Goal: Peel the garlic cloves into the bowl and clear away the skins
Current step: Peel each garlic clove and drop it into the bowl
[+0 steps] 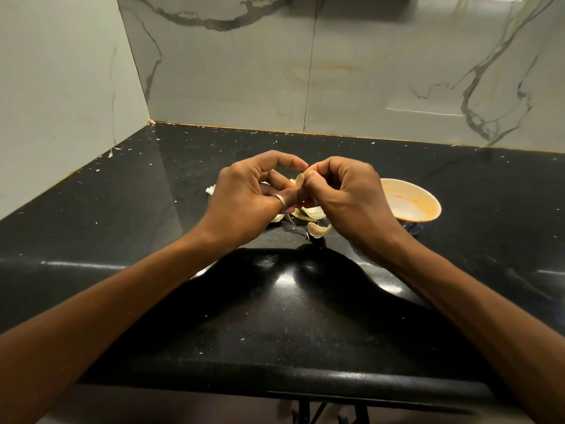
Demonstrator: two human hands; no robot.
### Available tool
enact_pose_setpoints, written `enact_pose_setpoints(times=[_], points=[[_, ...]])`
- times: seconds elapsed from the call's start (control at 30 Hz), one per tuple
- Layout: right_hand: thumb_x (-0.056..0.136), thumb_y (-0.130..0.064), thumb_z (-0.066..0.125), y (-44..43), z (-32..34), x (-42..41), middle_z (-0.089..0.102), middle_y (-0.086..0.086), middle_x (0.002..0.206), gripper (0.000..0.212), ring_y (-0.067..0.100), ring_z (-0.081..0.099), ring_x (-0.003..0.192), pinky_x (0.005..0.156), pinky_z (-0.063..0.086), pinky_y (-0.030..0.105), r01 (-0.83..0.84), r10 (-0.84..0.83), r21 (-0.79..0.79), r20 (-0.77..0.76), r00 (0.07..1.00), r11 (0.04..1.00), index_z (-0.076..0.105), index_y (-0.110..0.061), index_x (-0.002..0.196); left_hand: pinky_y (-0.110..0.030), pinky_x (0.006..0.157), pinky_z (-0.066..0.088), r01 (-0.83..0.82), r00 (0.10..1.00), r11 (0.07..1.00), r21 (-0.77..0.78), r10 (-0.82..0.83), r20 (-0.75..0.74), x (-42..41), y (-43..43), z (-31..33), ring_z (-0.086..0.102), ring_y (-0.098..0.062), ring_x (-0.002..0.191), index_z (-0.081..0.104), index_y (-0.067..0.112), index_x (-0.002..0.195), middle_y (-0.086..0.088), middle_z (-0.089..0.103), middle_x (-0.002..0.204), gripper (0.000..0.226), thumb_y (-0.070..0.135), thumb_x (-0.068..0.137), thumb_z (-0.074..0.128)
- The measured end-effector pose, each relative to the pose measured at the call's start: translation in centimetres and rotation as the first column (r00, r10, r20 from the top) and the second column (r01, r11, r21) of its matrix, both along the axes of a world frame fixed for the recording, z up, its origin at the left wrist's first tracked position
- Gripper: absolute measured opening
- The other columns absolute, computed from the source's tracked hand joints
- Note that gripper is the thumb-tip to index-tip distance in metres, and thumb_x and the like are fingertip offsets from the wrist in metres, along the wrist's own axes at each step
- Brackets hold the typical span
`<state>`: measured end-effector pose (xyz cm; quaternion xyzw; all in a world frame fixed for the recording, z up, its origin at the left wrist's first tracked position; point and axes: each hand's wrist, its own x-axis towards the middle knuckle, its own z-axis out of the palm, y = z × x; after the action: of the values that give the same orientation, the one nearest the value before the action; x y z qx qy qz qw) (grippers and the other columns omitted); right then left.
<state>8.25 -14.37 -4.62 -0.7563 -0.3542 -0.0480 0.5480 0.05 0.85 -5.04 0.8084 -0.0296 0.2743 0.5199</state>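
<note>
Both hands meet above the black counter (122, 209). My left hand (244, 200), with a ring on one finger, and my right hand (342, 197) pinch a garlic clove (300, 181) between their fingertips; a flap of its pale skin sticks up. Most of the clove is hidden by the fingers. Under the hands lie loose garlic skins (318, 229) and more pale pieces (312, 212). A shallow cream bowl (409, 203) with orange stains stands just right of my right hand, its inside bare where visible.
Another skin scrap (211, 189) lies left of my left hand. Small flecks of skin dot the counter. Marble-patterned walls close off the back and left side. The counter's rounded front edge (305, 377) is near my body.
</note>
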Motion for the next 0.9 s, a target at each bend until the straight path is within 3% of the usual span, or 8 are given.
enact_pose_setpoints(times=[0.13,0.33,0.53,0.9], points=[[0.097,-0.010,0.061,-0.1,0.3,-0.3,0.076,0.006,0.077,0.014,0.020,0.076,0.073,0.079,0.063,0.048,-0.045,0.049,0.043,-0.107,0.993,0.998,0.071,-0.006,0.088,-0.045,0.075,0.063,0.015,1.000,0.999,-0.043,-0.015,-0.003,-0.1,-0.2,0.2,0.076,-0.025,0.072,0.072,0.020,0.104,-0.010,0.073,0.079,0.025,0.010,0.083,0.080],[0.100,-0.003,0.058,-0.2,1.0,-0.7,0.074,0.002,0.074,0.014,0.011,0.073,0.069,0.067,0.057,0.021,-0.098,0.129,0.141,-0.234,0.964,0.985,0.068,-0.002,0.090,-0.033,0.071,0.063,0.062,0.998,0.977,-0.202,-0.063,-0.001,-0.1,-0.3,0.7,0.076,-0.029,0.078,0.068,0.015,0.105,-0.015,0.073,0.087,0.028,0.004,0.081,0.079],[0.099,-0.006,0.060,-0.3,1.2,-0.6,0.072,0.004,0.077,0.015,0.008,0.069,0.068,0.066,0.053,0.019,-0.070,0.097,0.129,-0.213,0.972,0.989,0.069,-0.006,0.088,-0.031,0.074,0.062,0.113,0.992,0.926,-0.361,-0.123,-0.003,-0.2,-0.4,1.2,0.076,-0.026,0.084,0.064,0.011,0.111,-0.006,0.076,0.084,0.031,-0.001,0.084,0.073],[0.099,-0.009,0.060,-0.5,1.0,-0.6,0.073,0.016,0.087,0.014,0.011,0.070,0.072,0.070,0.057,0.024,-0.064,0.084,0.106,-0.196,0.977,0.992,0.069,-0.001,0.092,-0.028,0.072,0.061,0.073,0.996,0.811,-0.580,-0.085,0.007,0.0,0.3,1.7,0.076,-0.024,0.087,0.064,0.015,0.111,-0.013,0.075,0.097,0.029,0.001,0.086,0.071]])
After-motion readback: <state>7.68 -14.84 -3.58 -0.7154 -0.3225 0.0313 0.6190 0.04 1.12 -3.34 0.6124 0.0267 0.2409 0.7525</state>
